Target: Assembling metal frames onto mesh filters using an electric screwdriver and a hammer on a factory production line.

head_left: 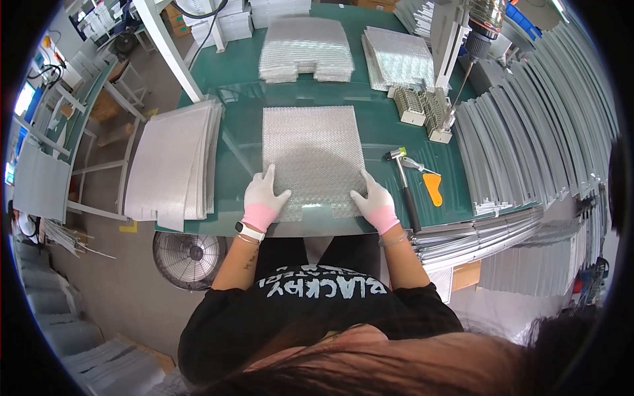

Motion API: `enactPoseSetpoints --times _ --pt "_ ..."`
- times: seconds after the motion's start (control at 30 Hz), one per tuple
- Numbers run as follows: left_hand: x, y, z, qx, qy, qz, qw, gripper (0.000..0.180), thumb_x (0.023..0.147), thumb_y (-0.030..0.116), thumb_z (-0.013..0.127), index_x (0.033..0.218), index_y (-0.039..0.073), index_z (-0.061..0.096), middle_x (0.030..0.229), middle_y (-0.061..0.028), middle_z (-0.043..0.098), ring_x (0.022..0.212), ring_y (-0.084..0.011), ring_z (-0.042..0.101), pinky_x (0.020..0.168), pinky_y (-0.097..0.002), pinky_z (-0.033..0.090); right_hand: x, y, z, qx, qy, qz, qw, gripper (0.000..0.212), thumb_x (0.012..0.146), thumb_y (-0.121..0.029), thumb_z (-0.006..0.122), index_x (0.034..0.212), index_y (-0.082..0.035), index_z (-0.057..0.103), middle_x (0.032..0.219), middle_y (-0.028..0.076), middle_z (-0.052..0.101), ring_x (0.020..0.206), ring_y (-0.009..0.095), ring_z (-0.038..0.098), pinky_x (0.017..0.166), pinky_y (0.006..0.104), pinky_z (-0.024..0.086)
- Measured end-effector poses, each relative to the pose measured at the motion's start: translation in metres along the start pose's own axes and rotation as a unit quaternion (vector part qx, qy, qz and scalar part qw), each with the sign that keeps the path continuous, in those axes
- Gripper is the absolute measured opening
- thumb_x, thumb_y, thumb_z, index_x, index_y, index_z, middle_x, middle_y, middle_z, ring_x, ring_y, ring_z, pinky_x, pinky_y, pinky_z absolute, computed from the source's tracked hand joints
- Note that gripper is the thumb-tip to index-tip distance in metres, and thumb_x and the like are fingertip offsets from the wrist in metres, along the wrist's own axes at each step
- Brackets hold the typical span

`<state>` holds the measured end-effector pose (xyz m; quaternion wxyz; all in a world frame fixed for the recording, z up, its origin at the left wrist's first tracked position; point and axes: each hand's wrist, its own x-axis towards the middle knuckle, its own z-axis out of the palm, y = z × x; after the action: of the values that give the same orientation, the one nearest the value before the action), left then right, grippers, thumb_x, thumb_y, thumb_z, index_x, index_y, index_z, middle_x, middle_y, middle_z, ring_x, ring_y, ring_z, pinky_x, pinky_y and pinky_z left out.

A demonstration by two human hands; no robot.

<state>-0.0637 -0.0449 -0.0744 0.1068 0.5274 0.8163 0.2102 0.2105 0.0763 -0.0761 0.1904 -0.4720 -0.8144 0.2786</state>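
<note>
while 2 hands (263, 198) (377, 204) touch the sheet (312, 148), a hammer (409, 201) lies rightward.

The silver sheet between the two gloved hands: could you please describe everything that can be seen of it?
The silver sheet is pale, shiny and roughly rectangular, with a fine, regular dotted texture over its surface. It looks like mesh or embossed film; the exact material is unclear. It lies flat on the green table, near the front edge. The left hand touches its near left side, the right hand its near right side.
</note>
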Motion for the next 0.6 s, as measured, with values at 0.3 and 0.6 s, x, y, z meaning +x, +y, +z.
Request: enactPoseSetpoints --times 0.3,0.6 --pt "0.005 0.016 -0.020 0.012 -0.044 -0.065 0.997 0.084 0.071 0.042 0.080 0.143 0.012 0.046 0.128 -0.0227 0.052 0.118 -0.0380 0.053 0.100 -0.0434 0.045 0.014 -0.019 -0.025 -0.074 -0.098 0.024 0.992 0.057 0.085 -0.033 0.066 0.133 -0.006 0.051 0.112 0.022 0.066 0.105 0.039 0.062 0.091 0.0451 0.050" --pt "0.010 0.007 -0.028 0.127 -0.090 0.096 0.983 0.080 0.066 0.046 0.082 0.137 0.022 0.054 0.149 -0.0153 0.037 0.142 -0.0428 0.024 0.118 -0.0608 0.011 0.169 0.102 -0.107 -0.347 0.222 -0.013 0.911 0.034 0.078 -0.025 0.070 0.109 -0.014 0.063 0.111 0.010 0.064 0.104 0.030 0.062 0.087 0.0423 0.052"
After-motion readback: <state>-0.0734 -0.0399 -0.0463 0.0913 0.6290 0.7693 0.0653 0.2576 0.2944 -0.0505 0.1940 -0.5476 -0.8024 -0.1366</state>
